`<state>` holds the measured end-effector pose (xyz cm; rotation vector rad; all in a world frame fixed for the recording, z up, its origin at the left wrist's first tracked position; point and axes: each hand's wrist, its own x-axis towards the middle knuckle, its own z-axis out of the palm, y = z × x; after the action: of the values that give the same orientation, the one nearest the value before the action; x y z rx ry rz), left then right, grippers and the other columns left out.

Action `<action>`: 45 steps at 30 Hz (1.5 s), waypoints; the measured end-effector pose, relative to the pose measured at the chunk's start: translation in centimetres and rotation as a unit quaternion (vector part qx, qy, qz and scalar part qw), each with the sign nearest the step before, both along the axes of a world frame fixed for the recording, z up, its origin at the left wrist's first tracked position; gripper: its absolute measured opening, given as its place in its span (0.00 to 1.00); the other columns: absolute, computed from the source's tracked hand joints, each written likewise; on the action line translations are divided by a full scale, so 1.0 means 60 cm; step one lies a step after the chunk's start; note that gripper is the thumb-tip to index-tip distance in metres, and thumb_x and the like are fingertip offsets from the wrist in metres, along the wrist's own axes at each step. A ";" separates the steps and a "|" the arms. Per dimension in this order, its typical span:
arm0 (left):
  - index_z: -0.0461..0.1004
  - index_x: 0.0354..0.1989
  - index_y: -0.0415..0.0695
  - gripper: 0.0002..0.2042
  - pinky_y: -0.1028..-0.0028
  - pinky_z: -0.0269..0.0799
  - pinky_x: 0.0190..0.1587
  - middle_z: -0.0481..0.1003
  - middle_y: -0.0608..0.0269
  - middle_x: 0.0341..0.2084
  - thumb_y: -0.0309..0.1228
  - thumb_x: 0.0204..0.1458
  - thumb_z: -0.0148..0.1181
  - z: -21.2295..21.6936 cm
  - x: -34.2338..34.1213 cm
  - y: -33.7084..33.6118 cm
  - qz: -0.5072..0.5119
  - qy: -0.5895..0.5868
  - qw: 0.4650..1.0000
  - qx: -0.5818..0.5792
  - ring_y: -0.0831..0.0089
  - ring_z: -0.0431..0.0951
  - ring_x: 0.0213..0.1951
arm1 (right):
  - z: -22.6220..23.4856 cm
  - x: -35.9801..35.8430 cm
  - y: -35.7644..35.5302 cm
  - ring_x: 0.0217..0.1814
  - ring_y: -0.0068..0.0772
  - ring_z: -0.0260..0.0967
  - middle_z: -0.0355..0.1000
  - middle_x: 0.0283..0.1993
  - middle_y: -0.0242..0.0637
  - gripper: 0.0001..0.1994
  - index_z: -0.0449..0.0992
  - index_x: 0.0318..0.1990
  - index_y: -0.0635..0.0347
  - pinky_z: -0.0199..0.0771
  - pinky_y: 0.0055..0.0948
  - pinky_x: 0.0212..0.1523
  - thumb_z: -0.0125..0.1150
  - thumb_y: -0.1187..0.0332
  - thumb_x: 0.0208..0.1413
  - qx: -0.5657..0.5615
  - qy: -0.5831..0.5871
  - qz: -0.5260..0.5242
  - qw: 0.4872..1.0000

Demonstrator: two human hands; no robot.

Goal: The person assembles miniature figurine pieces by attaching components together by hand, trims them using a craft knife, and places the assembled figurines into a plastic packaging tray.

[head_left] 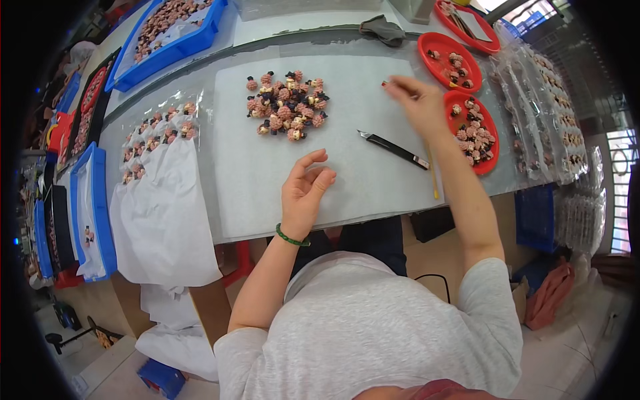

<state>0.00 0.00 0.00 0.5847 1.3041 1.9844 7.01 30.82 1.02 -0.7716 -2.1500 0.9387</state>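
My left hand (305,193), with a green bracelet at its wrist, hovers over the white sheet (267,193), fingers loosely curled, thumb apart, nothing visible in it. Farther right, my right hand (420,103) is raised with its fingers drawn together. A tiny dark reddish speck shows at its fingertips, too small to name. Beyond my left hand lies a pile of small pink, cream and dark figurines (285,105). A black utility knife (393,149) with its blade out rests between my hands. Beside my right forearm lies a thin yellow stick (435,175).
Red trays (495,137) with more figurines stand at the right, near clear plastic packs (550,113). A grey cloth (382,31) lies at the back. Blue bins (180,48) and a bagged row of figurines under white paper (160,220) are at the left.
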 end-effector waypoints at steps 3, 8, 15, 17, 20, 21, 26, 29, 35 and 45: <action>0.64 0.49 0.38 0.15 0.79 0.68 0.42 0.68 0.63 0.41 0.25 0.52 0.53 0.004 0.019 0.007 0.021 -0.004 1.000 -0.013 0.79 0.71 0.37 | 0.053 0.000 0.065 0.35 0.27 0.74 0.75 0.34 0.39 0.15 0.76 0.41 0.60 0.71 0.23 0.37 0.61 0.63 0.47 0.130 -0.099 -0.092 0.982; 0.66 0.46 0.36 0.13 0.79 0.68 0.41 0.70 0.61 0.41 0.26 0.53 0.52 -0.002 0.002 0.002 -0.008 -0.035 0.999 0.001 0.79 0.72 0.37 | 0.028 0.018 0.180 0.33 0.28 0.73 0.75 0.33 0.40 0.14 0.75 0.42 0.58 0.71 0.26 0.37 0.61 0.66 0.46 -0.006 -0.094 -0.213 0.973; 0.67 0.46 0.36 0.13 0.78 0.69 0.41 0.71 0.59 0.38 0.26 0.53 0.52 -0.005 0.000 0.001 -0.013 -0.048 0.999 0.001 0.78 0.72 0.36 | 0.060 -0.075 -0.110 0.35 0.32 0.71 0.73 0.36 0.38 0.12 0.75 0.40 0.60 0.71 0.26 0.37 0.57 0.77 0.45 0.070 -0.038 0.198 0.977; 0.67 0.46 0.36 0.13 0.78 0.70 0.41 0.72 0.59 0.38 0.26 0.53 0.52 -0.005 0.000 0.001 -0.012 -0.048 0.999 0.002 0.78 0.72 0.36 | 0.046 -0.089 -0.180 0.38 0.33 0.70 0.72 0.37 0.37 0.14 0.74 0.40 0.59 0.70 0.27 0.40 0.59 0.78 0.43 0.162 -0.034 0.332 0.929; 0.67 0.46 0.36 0.12 0.78 0.71 0.39 0.72 0.62 0.35 0.25 0.53 0.51 -0.005 0.000 0.001 -0.004 -0.048 0.999 -0.004 0.78 0.72 0.34 | 0.044 -0.098 -0.217 0.40 0.37 0.67 0.71 0.36 0.37 0.18 0.71 0.43 0.57 0.68 0.30 0.41 0.60 0.77 0.41 0.188 -0.077 0.321 0.925; 0.67 0.46 0.36 0.12 0.78 0.71 0.39 0.72 0.62 0.35 0.25 0.53 0.51 -0.006 0.001 0.000 -0.005 -0.048 0.999 0.000 0.78 0.72 0.34 | 0.045 -0.101 -0.221 0.40 0.37 0.67 0.71 0.35 0.37 0.19 0.70 0.44 0.57 0.67 0.30 0.41 0.60 0.77 0.41 0.209 -0.092 0.302 0.926; 0.67 0.46 0.36 0.13 0.78 0.70 0.39 0.72 0.60 0.36 0.26 0.53 0.51 -0.005 0.002 0.005 -0.001 -0.057 0.998 0.001 0.78 0.72 0.35 | 0.039 -0.095 -0.231 0.37 0.34 0.67 0.70 0.35 0.38 0.18 0.67 0.44 0.62 0.68 0.29 0.40 0.60 0.75 0.43 0.256 -0.057 0.274 0.925; 0.66 0.47 0.37 0.13 0.80 0.70 0.35 0.71 0.62 0.35 0.27 0.53 0.52 0.021 0.003 0.003 0.073 -0.090 0.993 0.007 0.79 0.72 0.33 | 0.066 -0.061 -0.271 0.36 0.27 0.68 0.70 0.35 0.37 0.17 0.66 0.46 0.65 0.69 0.24 0.37 0.58 0.76 0.46 -0.006 -0.046 0.264 0.963; 0.71 0.40 0.37 0.11 0.82 0.69 0.31 0.74 0.63 0.30 0.29 0.51 0.57 0.042 -0.025 -0.027 0.044 -0.022 0.998 -0.037 0.82 0.72 0.30 | 0.080 -0.013 -0.332 0.40 0.22 0.68 0.69 0.38 0.36 0.19 0.64 0.50 0.67 0.70 0.21 0.40 0.58 0.77 0.48 -0.215 -0.023 0.302 0.929; 0.67 0.46 0.34 0.13 0.74 0.70 0.47 0.72 0.54 0.40 0.22 0.51 0.52 0.045 -0.016 -0.044 0.040 -0.111 0.991 0.055 0.70 0.73 0.43 | 0.037 0.012 -0.364 0.38 0.25 0.69 0.69 0.38 0.37 0.14 0.70 0.40 0.68 0.71 0.21 0.41 0.61 0.83 0.43 -0.188 0.150 0.239 0.941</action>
<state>-0.95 -2.62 2.71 0.3553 1.1037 2.1310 7.76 9.00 3.22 -0.2372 -1.9361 1.6401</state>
